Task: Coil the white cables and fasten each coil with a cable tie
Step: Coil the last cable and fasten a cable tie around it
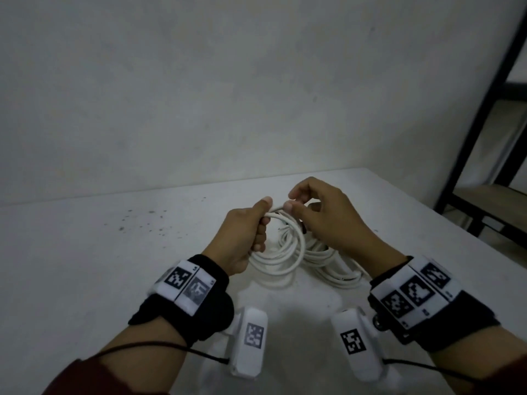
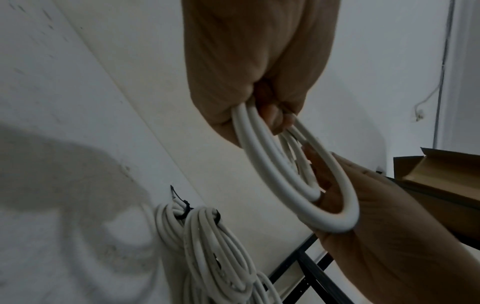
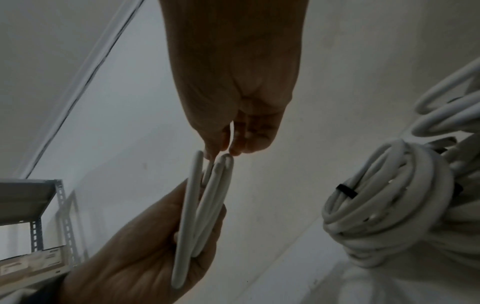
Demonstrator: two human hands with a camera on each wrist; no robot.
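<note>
Smooth round white cable [image 1: 281, 246], looped in a loose coil above the matte, speckled counter [image 1: 114, 252]; left hand [image 1: 245, 238] fisted round the loops, right hand [image 1: 322, 212] pinching the coil's top strand. Just beside, under the right forearm, finished coils [image 2: 207, 246] lie bound with black cable ties [image 2: 183, 209]. Dark metal shelving [image 1: 484, 109] stands right.

The tied coils [image 1: 328, 263] lie partly hidden behind the right hand [image 1: 328, 220]; the cable end [image 1: 282, 228] is too small to read; both wrist views are blurred
</note>
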